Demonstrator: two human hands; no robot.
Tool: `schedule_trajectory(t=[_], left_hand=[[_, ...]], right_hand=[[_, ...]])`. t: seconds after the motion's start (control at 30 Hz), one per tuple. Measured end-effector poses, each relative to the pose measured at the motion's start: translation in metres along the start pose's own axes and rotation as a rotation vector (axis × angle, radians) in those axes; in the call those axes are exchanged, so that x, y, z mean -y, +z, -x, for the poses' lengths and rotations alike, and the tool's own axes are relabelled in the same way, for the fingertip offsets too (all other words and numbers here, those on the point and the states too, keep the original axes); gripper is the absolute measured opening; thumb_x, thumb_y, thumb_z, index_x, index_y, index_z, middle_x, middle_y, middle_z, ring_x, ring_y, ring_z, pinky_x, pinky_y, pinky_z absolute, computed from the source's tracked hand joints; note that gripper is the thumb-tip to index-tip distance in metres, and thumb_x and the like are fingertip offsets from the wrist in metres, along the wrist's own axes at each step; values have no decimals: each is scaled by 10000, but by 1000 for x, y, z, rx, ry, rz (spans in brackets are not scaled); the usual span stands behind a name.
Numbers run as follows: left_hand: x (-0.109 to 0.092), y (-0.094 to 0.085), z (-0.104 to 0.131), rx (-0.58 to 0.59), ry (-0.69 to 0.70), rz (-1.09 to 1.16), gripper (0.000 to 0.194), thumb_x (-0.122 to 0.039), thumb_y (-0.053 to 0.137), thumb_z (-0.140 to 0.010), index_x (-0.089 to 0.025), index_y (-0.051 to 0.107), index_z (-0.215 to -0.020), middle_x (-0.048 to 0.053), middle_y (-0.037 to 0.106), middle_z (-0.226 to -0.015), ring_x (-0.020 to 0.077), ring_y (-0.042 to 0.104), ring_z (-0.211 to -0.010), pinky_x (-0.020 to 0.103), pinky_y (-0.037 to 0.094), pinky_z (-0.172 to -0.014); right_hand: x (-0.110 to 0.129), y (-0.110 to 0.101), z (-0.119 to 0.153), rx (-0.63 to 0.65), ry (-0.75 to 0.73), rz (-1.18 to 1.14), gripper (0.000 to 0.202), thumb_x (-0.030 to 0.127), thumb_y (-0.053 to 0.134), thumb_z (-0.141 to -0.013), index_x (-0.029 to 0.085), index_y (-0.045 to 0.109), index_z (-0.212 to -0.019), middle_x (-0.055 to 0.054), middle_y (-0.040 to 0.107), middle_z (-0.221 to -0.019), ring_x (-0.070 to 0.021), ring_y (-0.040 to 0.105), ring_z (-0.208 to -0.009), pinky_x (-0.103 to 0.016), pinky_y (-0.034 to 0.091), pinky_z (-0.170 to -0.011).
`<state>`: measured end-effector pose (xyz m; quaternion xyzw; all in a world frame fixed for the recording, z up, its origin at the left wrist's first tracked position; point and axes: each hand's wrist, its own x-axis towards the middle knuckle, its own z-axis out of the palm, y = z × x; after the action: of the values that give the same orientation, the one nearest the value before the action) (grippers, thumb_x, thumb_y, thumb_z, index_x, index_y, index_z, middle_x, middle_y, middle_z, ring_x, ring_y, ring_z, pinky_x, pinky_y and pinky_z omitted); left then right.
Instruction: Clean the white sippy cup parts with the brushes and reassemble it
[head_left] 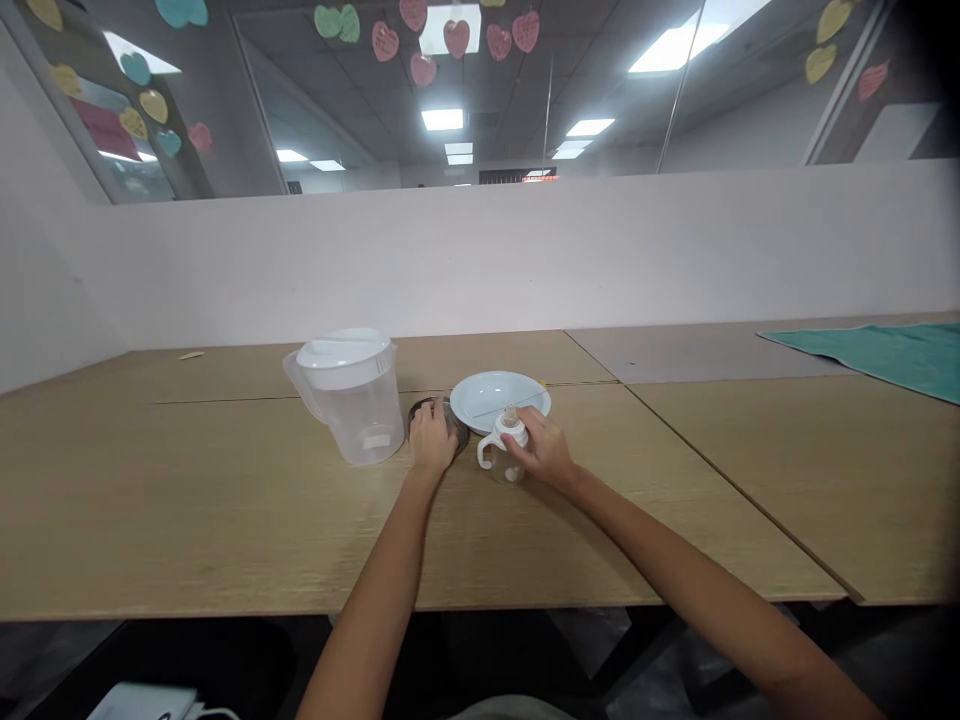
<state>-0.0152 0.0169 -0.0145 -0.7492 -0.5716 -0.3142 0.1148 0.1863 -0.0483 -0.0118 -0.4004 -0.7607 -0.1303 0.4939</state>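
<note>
My left hand (433,437) is over a dark, see-through round dish (459,428), its fingers bent down onto it and hiding much of it. Just to the right, my right hand (546,447) grips the white top of a clear baby bottle (508,470). The bottle stands upright on the table, with a pale teat on top and a white curved handle at its left side. Behind the bottle lies a white plate (480,388) with a thin line across its inside. The dish sits close by the plate's left edge.
A clear plastic pitcher (367,420) with a white lid stands left of the dish. On the wooden table (247,520), a green cloth (900,350) lies at the far right. The white wall (480,260) rises behind, under windows with heart-shaped notes.
</note>
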Motion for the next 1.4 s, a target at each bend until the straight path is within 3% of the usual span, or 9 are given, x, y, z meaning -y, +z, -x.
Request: schedule_trajectory(t=[0.1, 0.27, 0.43, 0.6, 0.7, 0.9, 1.1, 1.23, 1.4], left_hand=[[-1, 1, 0, -11, -12, 61, 354, -219, 523, -753, -159, 540, -1101, 127, 501, -1113, 277, 495, -1058, 392, 418, -899], [-5, 4, -1, -25, -106, 272, 356, -103, 529, -685, -153, 506, -1036, 105, 505, -1065, 230, 528, -1010, 358, 440, -892], [-11, -4, -4, -254, -233, 348, 389, -144, 567, -687, -157, 470, -1064, 95, 498, -1026, 249, 497, -1026, 416, 418, -926], [-24, -21, -2, -567, -69, 562, 422, -266, 544, -809, -175, 392, -1192, 119, 466, -1138, 214, 486, -1066, 361, 451, -890], [-37, -26, 4, -648, 137, 611, 484, -298, 551, -828, -165, 344, -1245, 146, 466, -1186, 223, 482, -1111, 374, 452, -901], [-52, -24, 13, -562, 617, 530, 456, -271, 528, -854, -193, 309, -1247, 149, 521, -1208, 229, 506, -1151, 434, 456, -927], [-55, -32, 14, -488, 573, 510, 350, -248, 517, -860, -179, 424, -1191, 143, 532, -1212, 230, 512, -1155, 426, 464, -944], [-57, -38, 14, -498, 606, 523, 307, -228, 525, -855, -181, 490, -1156, 126, 557, -1201, 221, 522, -1147, 410, 472, -938], [-57, -38, 12, -419, 624, 495, 282, -249, 490, -874, -185, 522, -1147, 114, 582, -1202, 216, 533, -1138, 410, 469, -940]], right_hand=[[0, 0, 0, 0, 2, 3, 320, 387, 479, -852, 156, 527, -1068, -88, 614, -894, -193, 579, -847, -288, 465, -727], [2, 0, -1, 18, 30, -6, 335, 395, 467, -855, 160, 530, -1085, -87, 614, -907, -191, 586, -855, -290, 465, -738], [4, 0, -2, 25, 37, -1, 337, 394, 465, -857, 165, 521, -1097, -89, 613, -926, -195, 583, -867, -290, 466, -743], [6, 1, -2, 33, 75, 20, 361, 412, 466, -855, 166, 517, -1115, -86, 614, -909, -199, 584, -853, -290, 465, -726], [7, 1, -3, 32, 88, 21, 369, 416, 470, -853, 158, 521, -1112, -88, 617, -920, -196, 588, -868, -288, 463, -735], [11, 5, -1, -15, 170, 41, 399, 447, 475, -829, 166, 536, -1105, -85, 637, -877, -192, 613, -765, -276, 474, -656], [21, 6, 0, -75, 274, 23, 702, 471, 517, -797, 158, 280, -1379, -106, 644, -1016, -229, 641, -850, -327, 514, -713], [23, 4, -2, -115, 143, 25, 606, 384, 488, -831, 190, 292, -1371, -119, 512, -1266, -248, 513, -1150, -376, 476, -904], [23, 3, -4, -153, 79, 13, 565, 379, 490, -826, 141, 344, -1317, -151, 487, -1278, -261, 453, -1210, -418, 411, -1000]])
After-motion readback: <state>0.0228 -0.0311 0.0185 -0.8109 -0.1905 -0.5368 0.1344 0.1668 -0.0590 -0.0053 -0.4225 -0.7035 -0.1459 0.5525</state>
